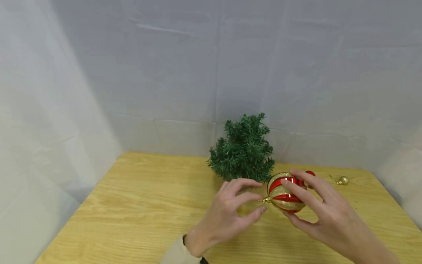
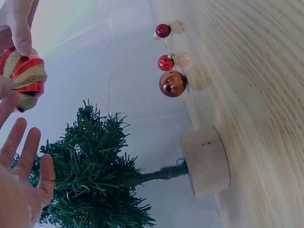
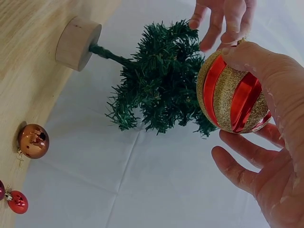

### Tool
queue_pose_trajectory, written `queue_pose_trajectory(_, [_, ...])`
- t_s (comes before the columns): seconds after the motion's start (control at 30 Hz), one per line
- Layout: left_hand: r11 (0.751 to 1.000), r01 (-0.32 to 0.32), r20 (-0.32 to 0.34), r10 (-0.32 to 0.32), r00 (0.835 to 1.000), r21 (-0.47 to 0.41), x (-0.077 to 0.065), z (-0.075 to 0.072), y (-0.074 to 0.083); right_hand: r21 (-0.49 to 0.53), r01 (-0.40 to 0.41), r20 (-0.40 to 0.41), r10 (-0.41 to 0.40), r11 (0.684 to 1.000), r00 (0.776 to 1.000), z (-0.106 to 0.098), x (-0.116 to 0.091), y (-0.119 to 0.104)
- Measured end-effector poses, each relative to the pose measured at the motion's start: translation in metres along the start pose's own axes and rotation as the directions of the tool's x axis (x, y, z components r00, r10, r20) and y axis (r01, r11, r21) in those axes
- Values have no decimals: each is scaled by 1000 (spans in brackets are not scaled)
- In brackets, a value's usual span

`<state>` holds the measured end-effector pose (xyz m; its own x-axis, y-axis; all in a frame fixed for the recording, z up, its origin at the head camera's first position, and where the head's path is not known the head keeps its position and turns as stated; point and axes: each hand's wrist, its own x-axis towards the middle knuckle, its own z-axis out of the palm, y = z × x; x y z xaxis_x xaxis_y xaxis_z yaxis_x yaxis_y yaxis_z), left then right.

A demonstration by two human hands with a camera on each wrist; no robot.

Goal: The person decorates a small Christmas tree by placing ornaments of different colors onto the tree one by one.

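Bauble (image 1: pixel 287 194): striped red and gold, held up over the worktop (image 1: pixel 132 205), nearer its right edge than the tree (image 1: pixel 243 148) is.
Right grip (image 1: pixel 331 209): I see fingers and thumb curved round the bauble.
Left grip (image 1: pixel 227 212): spread, holding nothing that I can see.
Cap (image 1: pixel 267 200): facing my left grip, the nearer one, just beside its fingertips.
Axis: cap to far end, roughly parallel with the worktop's back edge.

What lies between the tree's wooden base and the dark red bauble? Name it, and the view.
A copper-brown bauble, nearer the wooden base, then a bright red bauble, nearer the dark red one; the left wrist view shows this.
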<state>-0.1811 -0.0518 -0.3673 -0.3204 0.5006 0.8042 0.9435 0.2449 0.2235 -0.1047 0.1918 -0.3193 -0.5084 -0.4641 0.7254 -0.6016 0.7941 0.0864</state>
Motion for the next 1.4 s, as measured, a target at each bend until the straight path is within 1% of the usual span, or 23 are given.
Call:
queue_pose_trajectory(0.07, [1000,-2,-6,2,1000,0,1,0,0,-5,9,-15,-9,1000,1000,1,0,0])
queue_pose_trajectory(0.23, [1000,26,3,-26,1000,-15,1,0,2,-6,19,-32,-19,1000,999,2,1,0])
queue_pose_trajectory(0.33, [999,31,10,-31,999,-19,0,1,3,-2,9,-11,-9,1000,1000,1,0,-1])
queue_pose_trajectory(0.5, [1000,26,5,-26,1000,-11,-2,3,4,5,7,-2,-7,1000,1000,1,-1,-1])
queue_pose_trajectory(0.8, [1000,20,-61,-21,998,-12,-1,6,6,3,3,-2,-3,1000,1000,2,-3,-1])
queue_pose_trajectory(1.0, [999,30,-77,-32,997,-25,-2,7,7,-13,3,2,-3,1000,1000,2,-4,-2])
queue_pose_trajectory(1.07, [999,28,-84,-30,996,-29,-3,7,7,-22,0,10,0,1000,1000,2,-5,-2])
queue_pose_trajectory(1.2, [999,17,-110,-21,994,-36,-3,5,6,-10,-2,9,2,1000,1000,1,-6,-2])
queue_pose_trajectory(1.4, [999,-5,-168,-1,986,-40,-3,1,3,-1,8,-33,-8,1000,999,1,-6,-1])
